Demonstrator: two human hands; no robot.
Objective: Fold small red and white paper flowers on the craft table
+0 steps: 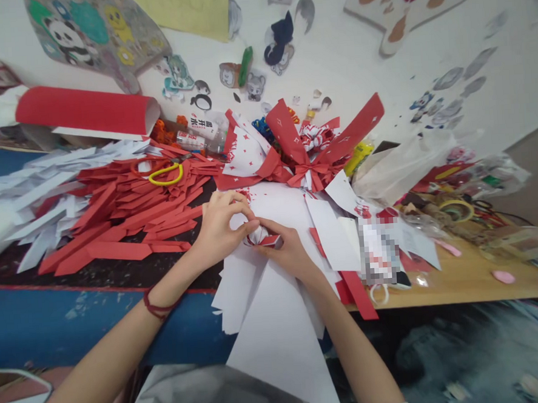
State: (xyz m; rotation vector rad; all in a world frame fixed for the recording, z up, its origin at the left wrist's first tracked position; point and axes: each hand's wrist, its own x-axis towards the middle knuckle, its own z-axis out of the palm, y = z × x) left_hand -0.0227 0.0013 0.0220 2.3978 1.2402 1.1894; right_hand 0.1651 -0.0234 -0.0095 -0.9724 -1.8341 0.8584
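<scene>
Both hands meet over a small folded red-and-white paper piece [264,238] at the middle of the table. My left hand [222,225] pinches it from the left with curled fingers. My right hand [286,249] grips it from the right and below. Under the hands lies a fan of white paper sheets [276,322] that hangs over the table's front edge. Behind them stands a bunch of red-and-white folded paper bows [300,154]. A red band circles my left wrist.
A heap of red paper strips [133,216] and white strips [35,185] lies left, with yellow-handled scissors [167,174] on top. A red paper roll [85,109] rests at the back left. Clear plastic bags [403,163], tape rolls and clutter fill the right on the wooden table [474,280].
</scene>
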